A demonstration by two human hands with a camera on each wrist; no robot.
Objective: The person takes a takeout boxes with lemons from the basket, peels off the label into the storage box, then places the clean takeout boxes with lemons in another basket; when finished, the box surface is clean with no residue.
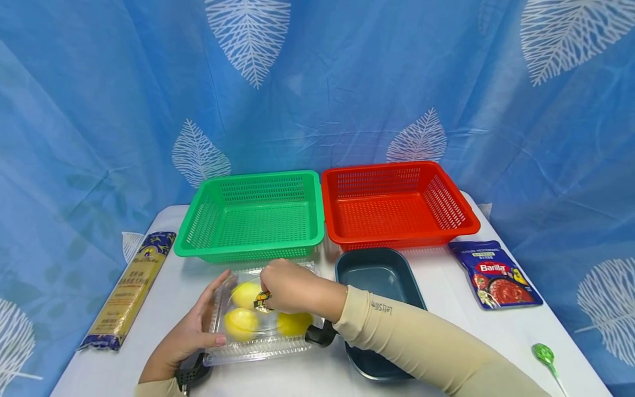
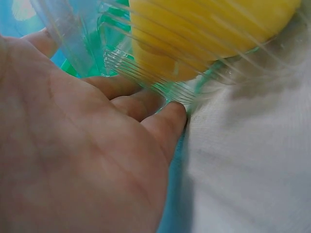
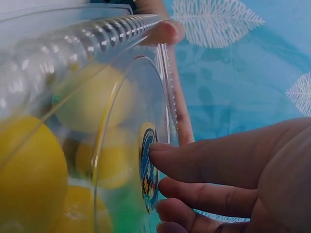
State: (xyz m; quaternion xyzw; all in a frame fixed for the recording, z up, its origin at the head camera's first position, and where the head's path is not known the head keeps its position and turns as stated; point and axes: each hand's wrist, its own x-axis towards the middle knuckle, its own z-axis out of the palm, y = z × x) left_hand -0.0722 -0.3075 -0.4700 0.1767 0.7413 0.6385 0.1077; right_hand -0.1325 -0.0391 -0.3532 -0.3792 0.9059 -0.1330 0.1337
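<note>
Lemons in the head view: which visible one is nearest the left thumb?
The front left lemon; the back left lemon sits farther off, the right lemon farthest.

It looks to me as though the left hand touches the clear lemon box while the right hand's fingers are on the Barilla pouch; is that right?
Not quite: the right hand touches the sticker on the box, as the right wrist view shows.

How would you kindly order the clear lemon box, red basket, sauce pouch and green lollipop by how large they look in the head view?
1. Clear lemon box and red basket: too alike to rank, as the box lies nearer the camera.
2. Sauce pouch
3. Green lollipop
</note>
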